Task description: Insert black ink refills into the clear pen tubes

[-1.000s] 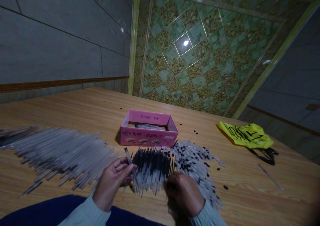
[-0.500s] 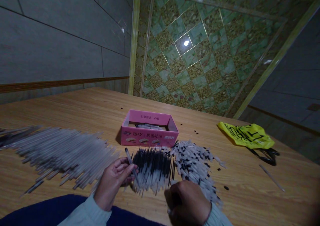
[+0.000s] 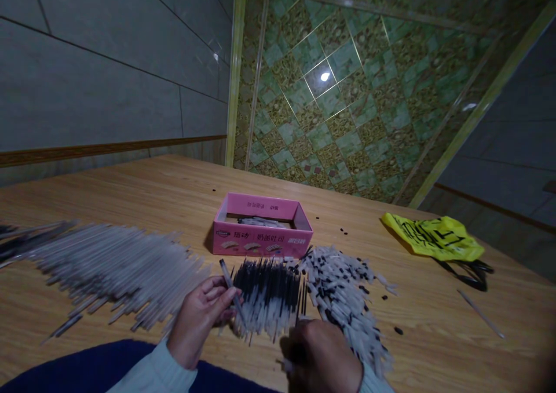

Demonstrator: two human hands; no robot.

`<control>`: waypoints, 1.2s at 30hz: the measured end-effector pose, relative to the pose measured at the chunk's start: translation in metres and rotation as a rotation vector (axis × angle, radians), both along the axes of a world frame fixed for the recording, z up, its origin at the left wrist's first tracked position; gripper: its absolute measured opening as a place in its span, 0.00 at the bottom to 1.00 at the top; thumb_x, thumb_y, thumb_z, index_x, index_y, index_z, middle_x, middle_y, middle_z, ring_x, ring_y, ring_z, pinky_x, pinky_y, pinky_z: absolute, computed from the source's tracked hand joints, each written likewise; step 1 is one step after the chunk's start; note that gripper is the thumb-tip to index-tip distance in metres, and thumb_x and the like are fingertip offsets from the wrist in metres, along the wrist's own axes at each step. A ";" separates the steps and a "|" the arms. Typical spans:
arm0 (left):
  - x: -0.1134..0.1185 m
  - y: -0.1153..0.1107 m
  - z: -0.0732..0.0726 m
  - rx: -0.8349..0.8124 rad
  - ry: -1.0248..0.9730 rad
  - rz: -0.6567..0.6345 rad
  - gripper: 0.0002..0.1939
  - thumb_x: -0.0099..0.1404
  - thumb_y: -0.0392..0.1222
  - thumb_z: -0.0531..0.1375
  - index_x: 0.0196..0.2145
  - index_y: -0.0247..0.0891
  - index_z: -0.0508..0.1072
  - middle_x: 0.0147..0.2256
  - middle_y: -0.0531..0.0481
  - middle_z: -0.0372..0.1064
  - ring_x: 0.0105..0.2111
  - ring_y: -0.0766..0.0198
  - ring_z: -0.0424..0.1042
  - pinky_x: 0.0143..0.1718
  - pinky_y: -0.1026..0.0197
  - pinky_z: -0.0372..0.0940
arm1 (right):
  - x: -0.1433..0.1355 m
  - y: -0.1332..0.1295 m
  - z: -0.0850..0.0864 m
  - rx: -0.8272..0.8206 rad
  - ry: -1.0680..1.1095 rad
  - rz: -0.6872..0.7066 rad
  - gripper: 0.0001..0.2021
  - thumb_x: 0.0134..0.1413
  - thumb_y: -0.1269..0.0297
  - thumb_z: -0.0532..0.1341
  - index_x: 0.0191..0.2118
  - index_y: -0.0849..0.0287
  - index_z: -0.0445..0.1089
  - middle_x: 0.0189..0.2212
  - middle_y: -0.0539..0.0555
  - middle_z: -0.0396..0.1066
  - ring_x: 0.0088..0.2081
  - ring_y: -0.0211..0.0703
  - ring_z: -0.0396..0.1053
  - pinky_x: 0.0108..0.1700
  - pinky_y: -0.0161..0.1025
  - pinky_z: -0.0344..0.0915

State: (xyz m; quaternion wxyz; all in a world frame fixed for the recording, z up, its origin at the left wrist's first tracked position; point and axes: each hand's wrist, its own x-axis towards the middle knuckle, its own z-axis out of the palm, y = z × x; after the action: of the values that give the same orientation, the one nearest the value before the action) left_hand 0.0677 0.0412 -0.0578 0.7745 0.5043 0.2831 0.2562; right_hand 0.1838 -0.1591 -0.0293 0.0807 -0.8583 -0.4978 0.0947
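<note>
My left hand [image 3: 203, 315] is closed round a pen [image 3: 232, 288], a clear barrel with a dark upper end, held tilted between thumb and fingers. Just right of it lies a bundle of pen refills [image 3: 269, 294], black at the far ends and whitish nearer me. My right hand [image 3: 324, 352] is curled, knuckles up, at the near left side of a heap of whitish pen parts and small black plugs [image 3: 347, 291]. Its fingertips are in shadow and blurred; a small pale piece shows below them, and I cannot tell whether they grip it.
Many clear pen barrels [image 3: 125, 271] spread over the left of the wooden table [image 3: 174, 184]. Beyond the refills stands a pink open box [image 3: 260, 245] with pens inside. A yellow bag [image 3: 430, 236] with black straps and one loose thin tube [image 3: 480, 313] lie right.
My right hand has shifted slightly left and toward me, beside the heap. My left hand keeps the pen at nearly the same tilt. The whole view has shifted slightly.
</note>
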 end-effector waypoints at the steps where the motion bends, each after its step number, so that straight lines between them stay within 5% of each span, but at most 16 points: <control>1: 0.000 0.000 -0.001 -0.001 -0.002 -0.002 0.22 0.46 0.45 0.69 0.36 0.34 0.69 0.28 0.49 0.75 0.25 0.64 0.74 0.26 0.64 0.69 | -0.001 0.002 0.000 0.068 0.040 -0.025 0.03 0.38 0.67 0.61 0.23 0.55 0.72 0.23 0.50 0.73 0.25 0.39 0.65 0.25 0.33 0.49; 5: -0.001 0.001 -0.003 -0.009 -0.010 -0.011 0.21 0.46 0.45 0.69 0.36 0.35 0.70 0.27 0.49 0.75 0.25 0.64 0.74 0.26 0.65 0.69 | -0.003 0.016 -0.012 0.384 0.347 -0.156 0.04 0.45 0.66 0.58 0.26 0.60 0.68 0.20 0.48 0.66 0.25 0.37 0.62 0.25 0.31 0.52; 11: -0.001 0.001 0.000 -0.096 -0.121 -0.008 0.20 0.46 0.42 0.69 0.36 0.35 0.69 0.30 0.49 0.75 0.29 0.63 0.75 0.29 0.65 0.70 | -0.012 0.033 -0.039 0.751 0.770 -0.146 0.10 0.52 0.59 0.57 0.32 0.61 0.67 0.23 0.48 0.62 0.26 0.37 0.61 0.27 0.32 0.57; 36: 0.002 -0.008 -0.005 -0.122 0.010 0.015 0.21 0.41 0.41 0.72 0.28 0.36 0.64 0.22 0.54 0.72 0.22 0.65 0.73 0.23 0.65 0.70 | -0.027 0.034 -0.036 0.744 0.205 -0.099 0.06 0.53 0.70 0.58 0.36 0.59 0.70 0.30 0.53 0.71 0.33 0.42 0.69 0.33 0.33 0.61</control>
State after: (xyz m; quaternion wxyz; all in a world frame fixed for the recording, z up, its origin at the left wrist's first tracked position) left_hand 0.0694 0.0334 -0.0630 0.8006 0.4552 0.3058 0.2416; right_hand 0.1570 -0.1254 -0.0649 0.4402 -0.7795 -0.4454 -0.0108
